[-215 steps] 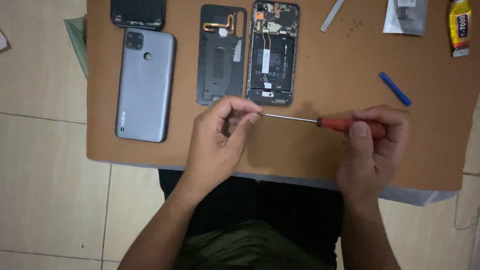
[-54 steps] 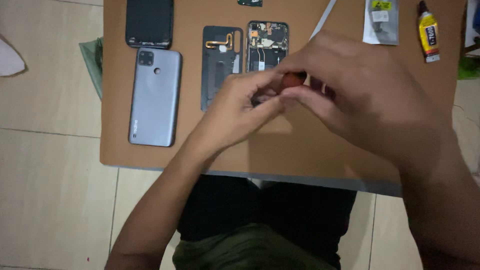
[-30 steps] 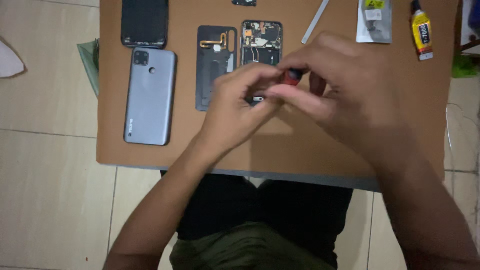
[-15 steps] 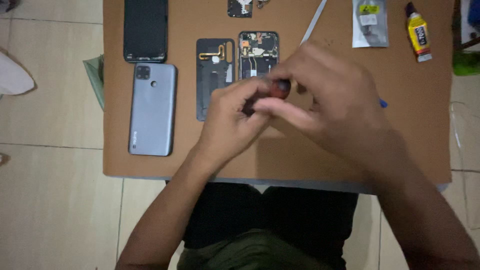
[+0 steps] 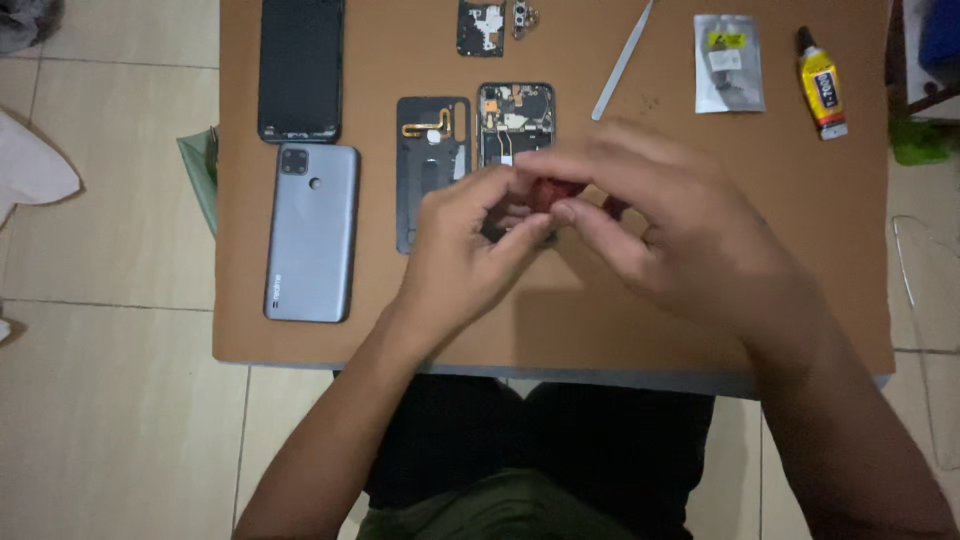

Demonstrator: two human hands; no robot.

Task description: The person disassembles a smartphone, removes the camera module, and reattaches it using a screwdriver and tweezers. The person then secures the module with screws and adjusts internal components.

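Hands, two; red-handled screwdriver, one; phones, three

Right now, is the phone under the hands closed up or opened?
Opened. The phone lies with its circuit board and internals exposed; a dark inner cover lies separately beside it.

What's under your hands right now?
The red screwdriver handle shows between the left hand and right hand. They cover the lower half of the opened phone; the screwdriver tip is hidden.
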